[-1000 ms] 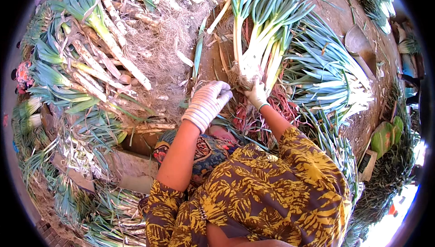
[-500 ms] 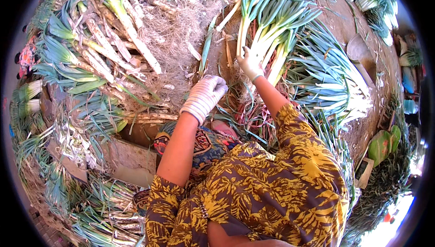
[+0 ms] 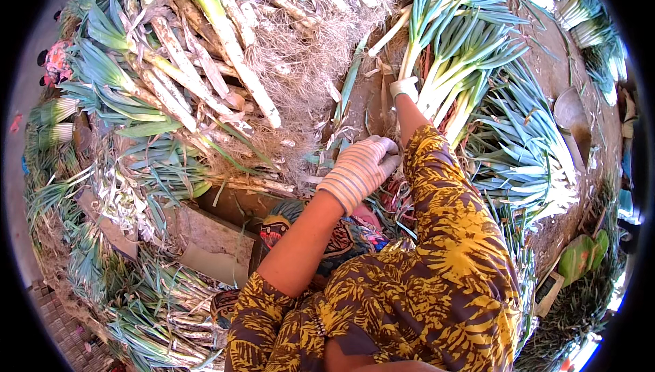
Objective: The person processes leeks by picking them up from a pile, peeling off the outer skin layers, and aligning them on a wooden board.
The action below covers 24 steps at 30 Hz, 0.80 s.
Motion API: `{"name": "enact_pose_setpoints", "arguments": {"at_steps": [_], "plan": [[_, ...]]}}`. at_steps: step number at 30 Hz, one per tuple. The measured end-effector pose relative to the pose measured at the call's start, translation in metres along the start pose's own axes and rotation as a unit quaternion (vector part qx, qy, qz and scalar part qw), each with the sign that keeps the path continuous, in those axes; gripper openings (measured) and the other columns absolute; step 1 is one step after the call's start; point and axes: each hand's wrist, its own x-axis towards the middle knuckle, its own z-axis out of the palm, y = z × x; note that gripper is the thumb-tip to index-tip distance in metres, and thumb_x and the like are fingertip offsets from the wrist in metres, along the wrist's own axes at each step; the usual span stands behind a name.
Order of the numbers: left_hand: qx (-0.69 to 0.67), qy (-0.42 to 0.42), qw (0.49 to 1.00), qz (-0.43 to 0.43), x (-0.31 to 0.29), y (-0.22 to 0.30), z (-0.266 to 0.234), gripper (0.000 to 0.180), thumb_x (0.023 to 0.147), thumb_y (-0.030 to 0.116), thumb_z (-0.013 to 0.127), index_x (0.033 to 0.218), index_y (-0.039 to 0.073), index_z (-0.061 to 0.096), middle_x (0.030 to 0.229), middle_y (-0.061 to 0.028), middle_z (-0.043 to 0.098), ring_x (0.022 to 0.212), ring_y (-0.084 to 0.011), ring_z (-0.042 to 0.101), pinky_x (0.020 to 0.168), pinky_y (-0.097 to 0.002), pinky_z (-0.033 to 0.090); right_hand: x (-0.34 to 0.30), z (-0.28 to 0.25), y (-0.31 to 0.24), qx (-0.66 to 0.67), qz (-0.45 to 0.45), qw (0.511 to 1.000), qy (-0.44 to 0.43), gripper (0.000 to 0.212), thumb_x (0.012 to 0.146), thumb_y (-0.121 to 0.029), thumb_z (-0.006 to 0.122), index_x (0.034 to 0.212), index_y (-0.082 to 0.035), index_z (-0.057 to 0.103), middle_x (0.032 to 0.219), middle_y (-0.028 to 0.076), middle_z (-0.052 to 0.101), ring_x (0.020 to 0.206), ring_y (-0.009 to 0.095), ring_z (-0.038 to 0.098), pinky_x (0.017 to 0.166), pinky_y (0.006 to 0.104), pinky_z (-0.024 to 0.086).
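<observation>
My left hand (image 3: 361, 170), in a white striped glove, hovers in front of my lap with its fingers curled together. Whatever lies inside those fingers, if anything, is hidden. Farther off, my right hand (image 3: 404, 87) wears a pale glove and is beside the white stalks of a fanned pile of peeled green onions (image 3: 443, 75). Its fingers are mostly out of sight, so their grip does not show. One loose pale stalk (image 3: 390, 32) lies just beyond this hand. Left of it is a long green leaf (image 3: 351, 78) on the soil.
Unpeeled green onions (image 3: 239, 65) with dirty stalks and tangled roots (image 3: 300, 65) heap at the left. A second cleaned pile (image 3: 525, 153) lies right. A metal-bladed tool (image 3: 570, 109) is beyond it. Near my left knee sits a box-like board (image 3: 211, 235); tied bundles (image 3: 593, 31) stand far right.
The view has shifted, so the scene sits farther right. My right hand has moved a little left along the onion stalks and its fingers have turned out of sight. My left hand stays curled.
</observation>
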Motion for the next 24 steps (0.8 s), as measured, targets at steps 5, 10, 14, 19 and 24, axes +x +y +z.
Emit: {"name": "enact_pose_setpoints", "arguments": {"at_steps": [5, 10, 14, 19, 24], "plan": [[-0.004, 0.004, 0.999, 0.033, 0.010, 0.006, 0.004, 0.029, 0.089, 0.026, 0.067, 0.108, 0.003, 0.067, 0.095, -0.0181, 0.069, 0.088, -0.0348, 0.067, 0.080, -0.0406, 0.052, 0.039, -0.026, 0.033, 0.110, -0.161, 0.981, -0.016, 0.057, 0.080, -0.022, 0.074, 0.127, 0.001, 0.052, 0.106, 0.020, 0.067, 0.091, 0.036, 0.066, 0.081, 0.0418, 0.053], [-0.051, 0.009, 0.998, 0.037, 0.010, 0.009, 0.012, 0.027, 0.089, 0.024, 0.069, 0.104, 0.002, 0.068, 0.092, -0.0152, 0.069, 0.084, -0.0294, 0.068, 0.077, -0.0380, 0.053, 0.004, -0.109, 0.086, 0.524, -0.152, 0.835, -0.070, 0.049, 0.084, -0.010, 0.067, 0.128, 0.003, 0.051, 0.089, 0.011, 0.066, 0.067, 0.017, 0.062, 0.059, 0.0281, 0.051], [-0.064, 0.035, 0.996, 0.060, 0.011, 0.015, 0.017, 0.023, 0.087, 0.019, 0.071, 0.103, 0.002, 0.068, 0.091, -0.0125, 0.069, 0.082, -0.0244, 0.067, 0.076, -0.0347, 0.053, -0.067, -0.175, 0.123, 0.559, -0.147, 0.816, 0.006, 0.043, 0.086, -0.009, 0.063, 0.126, 0.003, 0.056, 0.102, 0.009, 0.065, 0.078, 0.016, 0.062, 0.068, 0.0289, 0.050], [-0.008, 0.009, 0.993, 0.119, -0.006, 0.050, -0.011, 0.028, 0.093, 0.025, 0.065, 0.113, 0.005, 0.065, 0.109, -0.0144, 0.066, 0.101, -0.0252, 0.066, 0.089, -0.0384, 0.051, -0.039, -0.148, 0.215, 0.610, -0.045, 0.788, -0.066, 0.034, 0.085, -0.008, 0.065, 0.116, 0.000, 0.056, 0.099, 0.007, 0.063, 0.081, 0.020, 0.061, 0.071, 0.0345, 0.051], [0.289, 0.251, 0.914, 0.137, -0.004, -0.001, -0.130, 0.040, 0.078, 0.024, 0.075, 0.112, 0.008, 0.063, 0.121, -0.0127, 0.058, 0.120, -0.0350, 0.050, 0.105, -0.0466, 0.039, -0.035, -0.161, 0.214, 0.058, -0.212, 0.949, 0.226, 0.075, 0.077, -0.019, 0.071, 0.141, 0.004, 0.039, 0.138, 0.030, 0.044, 0.126, 0.043, 0.046, 0.108, 0.0463, 0.037]]}}
